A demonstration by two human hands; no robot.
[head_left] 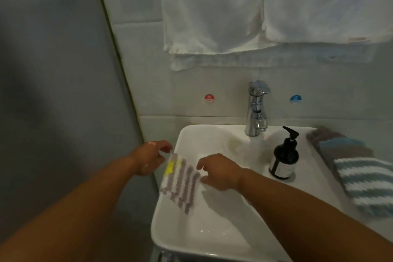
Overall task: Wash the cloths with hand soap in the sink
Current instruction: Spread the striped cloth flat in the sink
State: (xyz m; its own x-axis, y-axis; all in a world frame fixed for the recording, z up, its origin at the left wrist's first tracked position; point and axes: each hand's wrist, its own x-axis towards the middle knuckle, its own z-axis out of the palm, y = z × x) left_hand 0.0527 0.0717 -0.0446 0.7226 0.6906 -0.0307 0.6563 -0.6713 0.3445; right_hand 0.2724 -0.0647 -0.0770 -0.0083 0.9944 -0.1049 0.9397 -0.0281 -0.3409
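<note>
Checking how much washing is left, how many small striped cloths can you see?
2: a purple-and-white striped cloth held over the white sink's left rim, and a blue-and-white striped cloth on its right ledge. More may lie beneath.

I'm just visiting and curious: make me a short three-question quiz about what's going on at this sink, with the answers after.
1. True or false: water is running from the tap.
2. Which cloth is held over the sink? A) purple-and-white striped cloth B) blue-and-white striped cloth
3. What stands on the rim just right of the tap?

Key:
1. True.
2. A; the left hand pinches its top corner while the right hand takes its right edge.
3. The dark soap pump bottle.
</note>
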